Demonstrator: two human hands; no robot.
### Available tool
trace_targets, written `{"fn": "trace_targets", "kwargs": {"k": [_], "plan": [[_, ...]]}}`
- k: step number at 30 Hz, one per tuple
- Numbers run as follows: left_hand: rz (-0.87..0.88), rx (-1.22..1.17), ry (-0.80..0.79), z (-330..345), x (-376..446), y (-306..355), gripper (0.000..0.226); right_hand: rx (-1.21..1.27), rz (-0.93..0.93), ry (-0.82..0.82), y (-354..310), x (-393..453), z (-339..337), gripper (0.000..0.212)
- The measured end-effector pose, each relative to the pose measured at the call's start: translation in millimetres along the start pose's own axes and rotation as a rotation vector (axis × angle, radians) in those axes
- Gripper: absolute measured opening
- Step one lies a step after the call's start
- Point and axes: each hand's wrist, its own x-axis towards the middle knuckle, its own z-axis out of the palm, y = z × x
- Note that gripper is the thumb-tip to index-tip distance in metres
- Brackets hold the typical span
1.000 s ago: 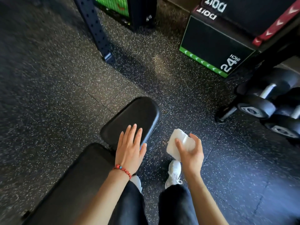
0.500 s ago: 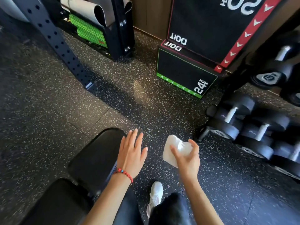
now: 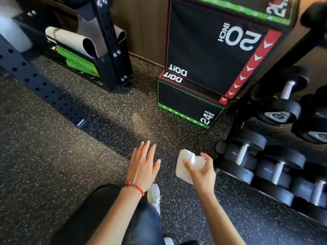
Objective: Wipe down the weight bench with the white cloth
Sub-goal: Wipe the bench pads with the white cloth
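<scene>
The black padded weight bench shows only at the bottom left, its rounded end below my left forearm. My left hand hovers flat with fingers spread, past the bench's end and over the speckled floor, touching nothing. A red bead bracelet sits on that wrist. My right hand is to the right, shut on the folded white cloth, held in the air above the floor and apart from the bench.
Stacked black plyo boxes stand ahead. A dumbbell rack lines the right side. A black perforated rack beam crosses the left, with rolled mats behind it. My white shoe rests on the floor.
The view has tilted up and forward, so the bench slid down to the bottom edge. My left hand came off the bench pad and now hovers over floor. The cloth stays in my right hand.
</scene>
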Motion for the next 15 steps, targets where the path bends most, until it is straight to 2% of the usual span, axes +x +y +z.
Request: {"fn": "trace_targets", "kwargs": {"k": [10,15], "plan": [[0.045,-0.026,0.042,-38.7,171.8,-17.2,0.047,0.053,-0.027,0.062,-111.1,122.8,33.7,0.076],[0.034,-0.022,0.038,-38.6,244.4,-15.0,0.049,0.052,-0.073,0.056,-154.1,193.4,38.4,0.064]]}}
